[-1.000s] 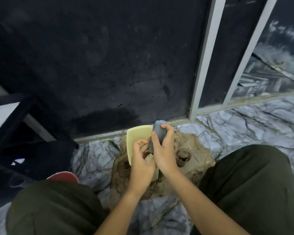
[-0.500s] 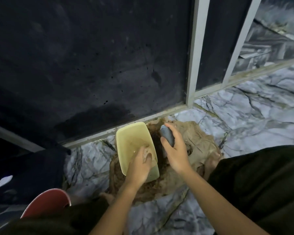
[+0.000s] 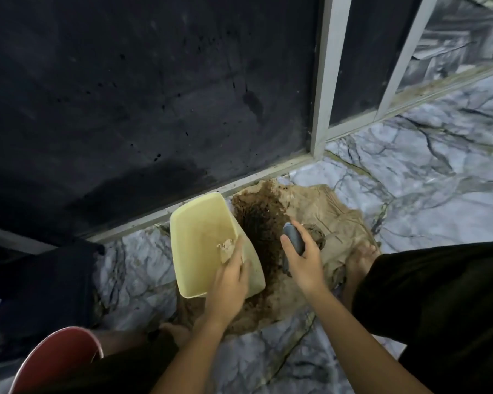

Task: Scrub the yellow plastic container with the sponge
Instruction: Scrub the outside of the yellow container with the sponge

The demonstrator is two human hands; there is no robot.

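Observation:
The yellow plastic container [image 3: 199,240] lies tilted on a brown cloth, its opening facing up and left. My left hand [image 3: 228,282] reaches over the container's right wall. Its fingers hold a small tan sponge [image 3: 226,248] against the inside of that wall. To the right, my right hand [image 3: 303,263] grips a rounded grey object [image 3: 293,238], held upright above the cloth and apart from the container. What the grey object is cannot be told.
The brown cloth [image 3: 325,211] on the marble floor [image 3: 424,177] carries a dark wet dirt patch [image 3: 256,220] and a small dirty cup [image 3: 316,237]. A dark wall and white frame [image 3: 322,81] stand behind. A red bowl [image 3: 52,362] sits bottom left; my knees flank the cloth.
My hands have separated: the right hand took the grey object away from the container to the right. The left hand with the sponge moved to the right wall. The view tilted down.

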